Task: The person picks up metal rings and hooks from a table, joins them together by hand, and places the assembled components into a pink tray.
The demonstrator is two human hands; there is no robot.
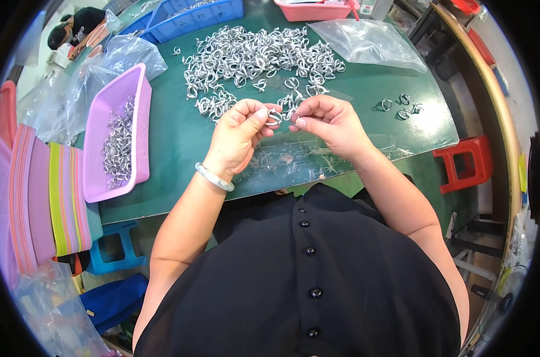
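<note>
My left hand [244, 132], with a pale bangle [215, 177] on its wrist, pinches a small silver metal ring [274, 118] between thumb and fingers. Just to its right, my right hand [332, 123] is closed in a pinch. Whatever its fingertips hold, if anything, is too small to make out. Both hands are above the near part of the green table [181, 172], a short gap between them. Beyond them spreads a loose heap of similar silver rings [252, 53], some reaching close to my fingers.
A purple basket [140, 137] of metal rings stands at left, near stacked coloured baskets [29, 196]. Blue bins [192, 21] and a pink basket [314, 12] line the far side. Several rings [403, 112] lie apart at right, near a red stool [465, 163]. Another person [82, 27] sits far left.
</note>
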